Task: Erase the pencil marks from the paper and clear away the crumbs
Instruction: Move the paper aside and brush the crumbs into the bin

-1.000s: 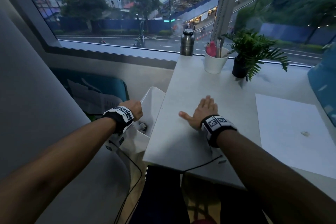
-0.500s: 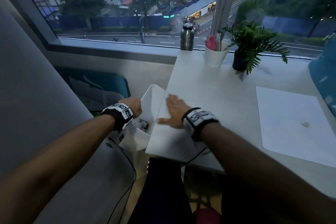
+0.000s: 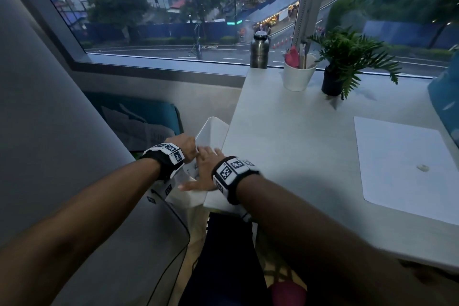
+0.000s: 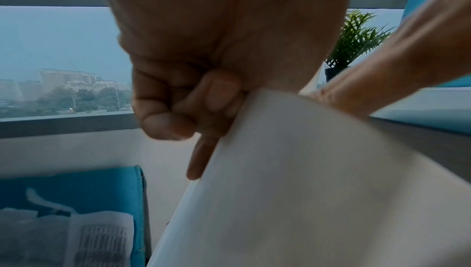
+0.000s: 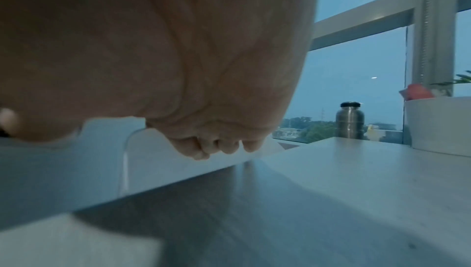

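Observation:
My left hand [image 3: 187,148] grips the rim of a white bin [image 3: 211,129] held against the table's left edge; in the left wrist view its fingers [image 4: 178,100] curl over the bin wall [image 4: 280,170]. My right hand [image 3: 202,171] lies flat with straight fingers, reaching past the table edge [image 3: 224,146] over the bin's mouth. From the right wrist, the fingertips [image 5: 216,147] hang just beyond the tabletop [image 5: 331,170]. The white paper [image 3: 402,166] lies at the right of the table with a small pale eraser [image 3: 422,167] on it. I see no crumbs at this size.
At the table's back stand a steel bottle [image 3: 259,51], a white cup of pens [image 3: 298,77] and a potted plant [image 3: 345,64]. A blue object [image 3: 447,107] borders the paper on the right. A teal holder with newspapers [image 3: 139,122] sits below the window, left of the bin.
My right hand has slid left across the tabletop, from its middle to past the left edge and over the bin. My left hand has kept its hold on the bin's rim.

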Tool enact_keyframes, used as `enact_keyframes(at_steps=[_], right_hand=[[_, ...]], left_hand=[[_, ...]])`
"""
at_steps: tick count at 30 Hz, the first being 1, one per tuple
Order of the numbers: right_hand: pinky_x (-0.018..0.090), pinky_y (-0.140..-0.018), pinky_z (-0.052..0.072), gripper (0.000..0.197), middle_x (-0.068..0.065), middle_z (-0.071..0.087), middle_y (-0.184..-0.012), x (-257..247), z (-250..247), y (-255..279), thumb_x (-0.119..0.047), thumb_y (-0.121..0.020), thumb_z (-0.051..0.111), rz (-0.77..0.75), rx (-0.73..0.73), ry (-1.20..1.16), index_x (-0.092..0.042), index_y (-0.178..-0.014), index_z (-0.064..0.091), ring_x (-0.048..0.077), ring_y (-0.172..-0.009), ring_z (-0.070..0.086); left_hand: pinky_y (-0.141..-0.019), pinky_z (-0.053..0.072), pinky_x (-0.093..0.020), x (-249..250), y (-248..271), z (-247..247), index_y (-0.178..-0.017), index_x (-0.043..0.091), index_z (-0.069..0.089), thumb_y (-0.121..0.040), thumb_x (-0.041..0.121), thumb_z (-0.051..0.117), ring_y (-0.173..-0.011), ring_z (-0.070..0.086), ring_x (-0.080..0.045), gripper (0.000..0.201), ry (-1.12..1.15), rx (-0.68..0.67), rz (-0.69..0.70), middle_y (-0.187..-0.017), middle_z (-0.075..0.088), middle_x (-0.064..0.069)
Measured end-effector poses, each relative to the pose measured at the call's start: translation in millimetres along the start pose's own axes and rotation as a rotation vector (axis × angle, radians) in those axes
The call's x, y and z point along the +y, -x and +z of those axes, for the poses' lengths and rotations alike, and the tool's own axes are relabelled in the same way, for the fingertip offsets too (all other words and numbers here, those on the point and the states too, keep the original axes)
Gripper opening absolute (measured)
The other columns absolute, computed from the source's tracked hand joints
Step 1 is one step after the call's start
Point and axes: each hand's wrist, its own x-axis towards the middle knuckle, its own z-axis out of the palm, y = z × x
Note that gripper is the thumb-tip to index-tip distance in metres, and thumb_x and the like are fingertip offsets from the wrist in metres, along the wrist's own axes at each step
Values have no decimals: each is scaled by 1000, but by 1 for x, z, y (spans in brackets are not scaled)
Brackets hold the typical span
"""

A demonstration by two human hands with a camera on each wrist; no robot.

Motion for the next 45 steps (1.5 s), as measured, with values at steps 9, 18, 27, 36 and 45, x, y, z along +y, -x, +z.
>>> enact_keyframes(at_steps=[9, 18, 27, 36, 45], right_hand=[[47, -123, 0, 118, 22, -11, -160, 122, -22, 60, -85, -80, 24, 475, 86, -9, 4, -151, -7, 36, -150, -7], [46, -122, 1, 137, 20, -14, -160, 24, 14, 49, -96, -63, 33, 214, -1, -123, -1, -152, -7, 36, -149, -8], [36, -83, 48, 26, 24, 59, -117, 36, -45, 44, -23, -99, 49, 204, 301, -254, -3, -111, 61, 41, -104, 61], [41, -101, 47, 52, 16, 55, -132, 10, -42, 16, -8, -86, 65, 28, 118, -78, -13, -136, 52, 34, -118, 57], [54, -119, 5, 113, 21, -8, -161, 160, -36, 45, -80, -82, 37, 627, 66, -153, -3, -153, -5, 38, -149, -4]], left_hand=[[-82, 50, -38, -4, 9, 5, -109, 5, 66, -91, 19, 47, -102, 64, -38, 29, 2, -2, 2, -117, 63, -17], [-78, 51, -38, -4, 23, 9, -104, 4, 66, -90, 18, 47, -97, 65, -38, 28, 23, -29, 7, -112, 67, -17], [-83, 52, -39, -10, 23, 11, -111, 4, 63, -94, 20, 46, -99, 65, -36, 29, 36, -19, -18, -117, 66, -17], [-84, 53, -40, -12, 6, 15, -114, 6, 61, -95, 22, 45, -101, 64, -33, 30, 18, -40, -37, -120, 65, -15], [-86, 51, -40, -12, -19, 9, -113, 3, 62, -95, 23, 46, -106, 61, -36, 31, 26, -15, -8, -122, 62, -18]])
